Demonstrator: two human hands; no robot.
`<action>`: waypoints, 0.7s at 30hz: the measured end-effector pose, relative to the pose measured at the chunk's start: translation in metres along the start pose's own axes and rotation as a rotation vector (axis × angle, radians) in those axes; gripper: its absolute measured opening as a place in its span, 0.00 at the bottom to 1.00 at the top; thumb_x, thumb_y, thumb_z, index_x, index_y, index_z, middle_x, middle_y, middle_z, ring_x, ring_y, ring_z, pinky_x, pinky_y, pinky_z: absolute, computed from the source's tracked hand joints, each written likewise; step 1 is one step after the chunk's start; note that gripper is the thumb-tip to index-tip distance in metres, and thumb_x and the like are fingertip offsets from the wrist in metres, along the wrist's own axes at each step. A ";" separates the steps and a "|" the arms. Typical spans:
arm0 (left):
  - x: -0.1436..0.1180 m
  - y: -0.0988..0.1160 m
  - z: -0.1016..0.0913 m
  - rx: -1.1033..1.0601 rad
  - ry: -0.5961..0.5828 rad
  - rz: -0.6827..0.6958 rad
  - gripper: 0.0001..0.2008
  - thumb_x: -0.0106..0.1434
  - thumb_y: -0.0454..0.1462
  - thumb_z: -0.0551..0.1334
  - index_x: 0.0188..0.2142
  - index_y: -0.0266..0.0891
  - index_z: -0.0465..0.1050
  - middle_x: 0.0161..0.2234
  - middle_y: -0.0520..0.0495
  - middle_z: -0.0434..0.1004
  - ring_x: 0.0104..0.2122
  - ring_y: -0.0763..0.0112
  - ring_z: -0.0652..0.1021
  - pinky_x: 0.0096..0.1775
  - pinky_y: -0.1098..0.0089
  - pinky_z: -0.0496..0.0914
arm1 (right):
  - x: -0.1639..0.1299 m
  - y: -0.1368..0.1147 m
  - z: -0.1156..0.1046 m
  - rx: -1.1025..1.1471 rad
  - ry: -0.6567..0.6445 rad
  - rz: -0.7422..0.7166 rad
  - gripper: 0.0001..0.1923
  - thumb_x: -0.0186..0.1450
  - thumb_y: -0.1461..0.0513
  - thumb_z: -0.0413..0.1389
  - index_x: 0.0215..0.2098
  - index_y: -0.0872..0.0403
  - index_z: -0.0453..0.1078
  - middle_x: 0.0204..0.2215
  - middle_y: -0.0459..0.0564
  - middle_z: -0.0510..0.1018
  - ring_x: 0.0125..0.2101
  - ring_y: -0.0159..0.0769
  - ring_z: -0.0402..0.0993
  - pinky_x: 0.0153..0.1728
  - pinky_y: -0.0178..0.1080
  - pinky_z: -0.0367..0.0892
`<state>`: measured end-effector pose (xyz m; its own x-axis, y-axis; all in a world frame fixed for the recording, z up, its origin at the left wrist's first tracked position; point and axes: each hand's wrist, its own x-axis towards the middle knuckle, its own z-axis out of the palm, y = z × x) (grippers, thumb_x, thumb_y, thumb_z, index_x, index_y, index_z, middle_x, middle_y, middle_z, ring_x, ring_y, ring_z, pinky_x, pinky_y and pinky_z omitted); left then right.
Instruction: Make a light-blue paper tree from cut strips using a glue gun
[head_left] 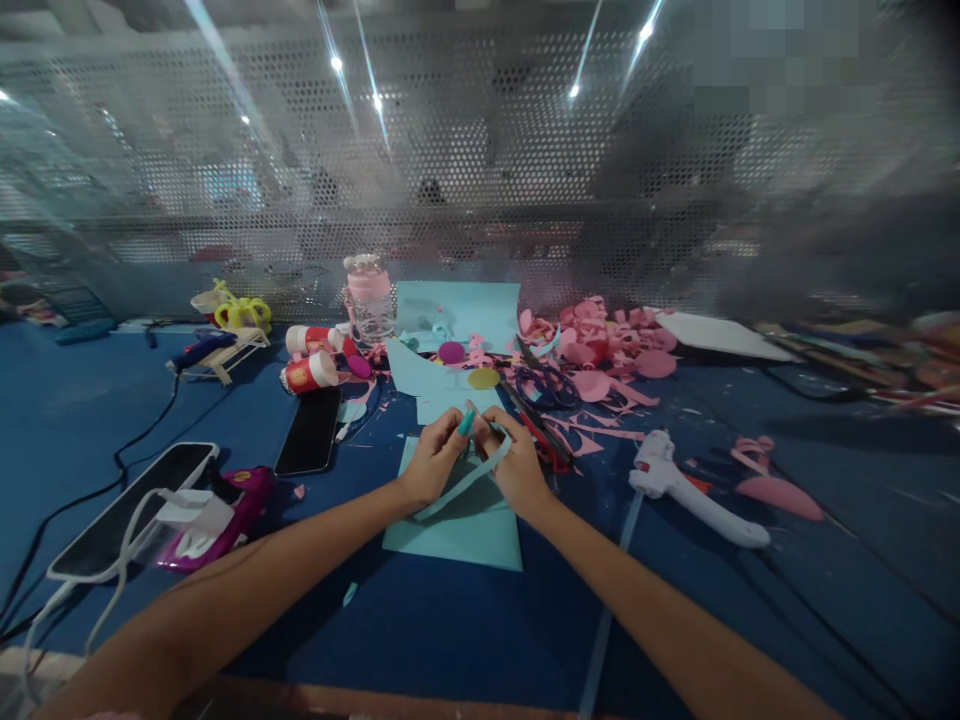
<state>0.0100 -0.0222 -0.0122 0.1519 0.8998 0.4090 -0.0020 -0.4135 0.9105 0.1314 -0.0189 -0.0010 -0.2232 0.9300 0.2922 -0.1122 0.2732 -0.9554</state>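
My left hand (433,462) and my right hand (514,462) meet over the middle of the blue table (90,400). Both pinch a long teal paper strip (463,482), whose free end trails down to the left. Between the fingertips a small rolled part of the strip sticks up. Under the hands lies a teal paper sheet (469,525). More teal sheets (442,375) lie just beyond, with a purple disc (451,352) and a yellow disc (484,378) on them.
A white glue gun (694,490) lies to the right, scissors (544,385) and pink paper scraps (611,350) behind. Two phones (309,432) (131,510), a pink device (225,515), red cups (311,372), a clear jar (367,300) and cables sit left. A perforated metal wall (480,180) stands behind.
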 end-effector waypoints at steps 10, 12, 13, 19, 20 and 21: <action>0.001 -0.002 0.000 0.047 0.015 -0.085 0.21 0.58 0.53 0.50 0.24 0.37 0.56 0.19 0.57 0.51 0.20 0.79 0.54 0.23 0.75 0.52 | 0.001 -0.002 0.000 0.002 0.004 0.034 0.18 0.57 0.50 0.52 0.21 0.53 0.57 0.14 0.38 0.53 0.15 0.24 0.48 0.16 0.32 0.45; 0.001 -0.003 0.000 0.038 0.000 -0.096 0.22 0.57 0.55 0.51 0.24 0.37 0.57 0.19 0.56 0.52 0.20 0.79 0.55 0.23 0.74 0.52 | 0.003 -0.002 -0.003 -0.035 -0.013 0.035 0.18 0.57 0.49 0.52 0.21 0.54 0.57 0.13 0.38 0.54 0.15 0.24 0.48 0.17 0.32 0.46; 0.001 -0.003 0.000 0.036 -0.012 -0.101 0.22 0.56 0.55 0.51 0.25 0.37 0.57 0.19 0.56 0.52 0.20 0.79 0.55 0.23 0.74 0.51 | 0.004 -0.002 -0.004 -0.055 -0.019 0.033 0.18 0.57 0.49 0.52 0.21 0.54 0.57 0.14 0.38 0.54 0.15 0.25 0.49 0.17 0.32 0.46; 0.000 -0.001 0.001 0.011 -0.013 -0.114 0.21 0.59 0.53 0.50 0.27 0.37 0.59 0.19 0.57 0.51 0.19 0.79 0.54 0.23 0.74 0.51 | 0.006 -0.006 -0.008 -0.167 -0.034 -0.006 0.18 0.58 0.50 0.52 0.20 0.54 0.58 0.16 0.39 0.56 0.18 0.25 0.51 0.19 0.32 0.49; 0.000 -0.001 0.000 0.020 -0.015 -0.109 0.21 0.59 0.53 0.49 0.28 0.37 0.60 0.19 0.57 0.52 0.20 0.79 0.55 0.23 0.74 0.51 | 0.006 -0.007 -0.008 -0.172 -0.031 -0.013 0.18 0.57 0.49 0.52 0.20 0.54 0.58 0.16 0.39 0.56 0.18 0.26 0.51 0.19 0.32 0.49; 0.000 -0.001 0.000 0.036 -0.023 -0.104 0.21 0.58 0.54 0.49 0.28 0.36 0.60 0.19 0.56 0.53 0.20 0.79 0.55 0.23 0.74 0.52 | 0.006 -0.008 -0.007 -0.173 -0.030 -0.016 0.18 0.57 0.49 0.52 0.20 0.54 0.58 0.16 0.40 0.57 0.18 0.26 0.52 0.19 0.32 0.49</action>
<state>0.0098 -0.0218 -0.0131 0.1723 0.9349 0.3102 0.0506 -0.3229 0.9451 0.1383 -0.0141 0.0082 -0.2521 0.9182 0.3057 0.0520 0.3283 -0.9431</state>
